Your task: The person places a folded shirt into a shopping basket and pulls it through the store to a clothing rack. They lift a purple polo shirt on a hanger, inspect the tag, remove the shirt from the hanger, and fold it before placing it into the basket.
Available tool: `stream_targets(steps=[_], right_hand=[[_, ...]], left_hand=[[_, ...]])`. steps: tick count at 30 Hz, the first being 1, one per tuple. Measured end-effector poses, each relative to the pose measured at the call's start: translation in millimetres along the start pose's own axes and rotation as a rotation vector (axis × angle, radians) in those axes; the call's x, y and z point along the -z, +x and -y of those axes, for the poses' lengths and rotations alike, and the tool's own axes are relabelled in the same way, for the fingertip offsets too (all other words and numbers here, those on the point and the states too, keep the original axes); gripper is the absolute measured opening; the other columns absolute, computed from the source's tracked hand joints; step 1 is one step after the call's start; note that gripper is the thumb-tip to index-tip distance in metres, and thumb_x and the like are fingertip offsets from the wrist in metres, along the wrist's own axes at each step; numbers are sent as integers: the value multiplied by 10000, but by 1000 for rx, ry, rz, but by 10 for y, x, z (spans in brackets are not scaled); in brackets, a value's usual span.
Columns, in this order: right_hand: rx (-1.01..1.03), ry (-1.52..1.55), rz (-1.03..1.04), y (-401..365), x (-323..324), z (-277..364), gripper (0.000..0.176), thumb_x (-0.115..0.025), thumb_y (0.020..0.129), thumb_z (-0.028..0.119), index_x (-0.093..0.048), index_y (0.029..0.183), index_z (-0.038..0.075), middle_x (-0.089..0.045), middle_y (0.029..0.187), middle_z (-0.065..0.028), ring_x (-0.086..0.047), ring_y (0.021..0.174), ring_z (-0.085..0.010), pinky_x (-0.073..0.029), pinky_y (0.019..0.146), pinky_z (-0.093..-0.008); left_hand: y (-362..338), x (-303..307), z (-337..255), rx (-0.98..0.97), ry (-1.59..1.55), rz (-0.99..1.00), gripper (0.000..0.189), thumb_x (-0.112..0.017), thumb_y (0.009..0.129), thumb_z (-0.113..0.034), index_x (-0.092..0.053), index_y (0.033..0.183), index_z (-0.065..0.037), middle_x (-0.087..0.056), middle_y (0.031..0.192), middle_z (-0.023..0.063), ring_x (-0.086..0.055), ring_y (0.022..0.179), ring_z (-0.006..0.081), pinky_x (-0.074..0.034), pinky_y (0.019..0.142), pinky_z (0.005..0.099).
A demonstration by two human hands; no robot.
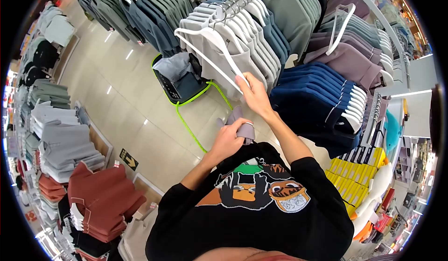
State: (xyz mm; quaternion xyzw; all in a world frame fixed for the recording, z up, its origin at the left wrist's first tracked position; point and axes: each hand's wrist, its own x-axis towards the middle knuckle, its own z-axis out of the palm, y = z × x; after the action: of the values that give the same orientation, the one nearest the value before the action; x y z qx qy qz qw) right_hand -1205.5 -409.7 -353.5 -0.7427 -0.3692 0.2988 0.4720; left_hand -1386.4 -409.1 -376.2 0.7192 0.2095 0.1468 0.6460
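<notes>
A white hanger (212, 39) is gripped at its lower right part by my right hand (254, 95), in front of a rail of light grey shirts (252, 44) on white hangers. Below and to the left, my left hand (229, 139) is closed on a bunched mauve-grey cloth (243, 129), close to my chest. No garment hangs on the held hanger. Beyond my hands, a black basket (179, 86) with a bright green rim and handles stands on the floor, with grey and dark folded clothes (173, 67) in it.
Navy shirts (310, 90) and mauve shirts (347, 60) hang to the right. Yellow boxes (354, 179) are stacked at the lower right. Rust-red garments (100, 200) and grey garments (67, 149) hang on the left. A floor sign (129, 159) lies on the tiled aisle.
</notes>
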Motion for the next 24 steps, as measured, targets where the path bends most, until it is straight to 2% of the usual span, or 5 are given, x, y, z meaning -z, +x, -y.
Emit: stream_targets(steps=[6,10,16,19,24], right_hand=[[17,92,114,-372,456,457,264,-592,1030,269,-651,1070,15,-579,741,7,-480,604,-71,-392,540,-273],[-92,437,144,-941,1215,835,264,-553,1039,231,-645,1089,-11,-447,626,34,-397,529,-32,-384,513,-214],[288,602,-202,-1746,1742,924,326,-431,1041,169,-539,1158,-116,-412,565,0,-377,459,-69,-456,467,-255],[322,447,-460,-1905,1712,1013,311,-417,1052,155,-530,1192,-100,-443,583,-6,-401,466,-63,-454,477,-241],[223,306,-698,-1707,1758,979,316,-434,1068,146,-555,1252,-80,-433,619,30,-406,501,-35,-440,514,-208]], left_hand=[[107,-16,20,-38,20,38,447,-503,750,22,-617,1173,-69,-686,953,252,-657,924,459,-518,814,488],[194,-60,16,-72,-26,25,413,-509,745,36,-648,1123,-57,-683,995,222,-648,959,438,-515,840,460],[387,-154,-236,-274,129,61,383,-547,716,66,-675,1060,-43,-640,980,162,-628,952,388,-511,853,413],[543,-190,-382,-515,262,37,379,-585,705,74,-672,1059,-28,-640,988,165,-640,915,377,-524,806,403],[676,-243,-481,-571,151,-36,403,-611,717,90,-660,1100,-26,-648,921,149,-676,812,322,-543,706,362]])
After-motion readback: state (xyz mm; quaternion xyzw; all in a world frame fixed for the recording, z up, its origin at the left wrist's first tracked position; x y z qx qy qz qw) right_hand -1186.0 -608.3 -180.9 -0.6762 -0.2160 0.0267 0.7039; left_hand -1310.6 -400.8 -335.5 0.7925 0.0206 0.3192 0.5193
